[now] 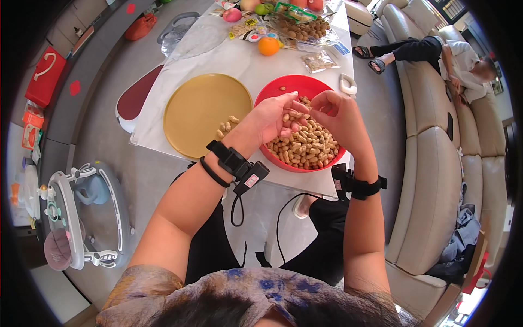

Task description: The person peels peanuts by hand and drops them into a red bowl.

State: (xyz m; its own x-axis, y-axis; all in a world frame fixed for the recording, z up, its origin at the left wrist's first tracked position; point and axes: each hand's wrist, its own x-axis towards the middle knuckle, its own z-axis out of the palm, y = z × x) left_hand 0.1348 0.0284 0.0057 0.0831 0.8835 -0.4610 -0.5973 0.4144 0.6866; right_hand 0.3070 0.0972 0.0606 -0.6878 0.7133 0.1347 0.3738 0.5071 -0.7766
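Note:
Over a red bowl [271, 86] heaped with unshelled peanuts [306, 147], both hands meet at the fingertips. My left hand [269, 116] is turned palm up, its curled fingers cradling a few peanuts [291, 117]. My right hand [343, 120] bends in from the other side, thumb and fingers close together beside the left fingertips. Whether anything sits in that pinch is hidden. Left of the bowl lies a round yellow tray [196, 114]. Several peanuts [227, 126] rest on its right part, partly covered by my left forearm.
Farther along the marble-look table [241, 61] are an orange [268, 46], a clear packet [320, 61] and piled fruit and snacks. A baby walker [88, 216] stands on the floor at left. A person [457, 65] sits on the beige sofa [429, 184] at right.

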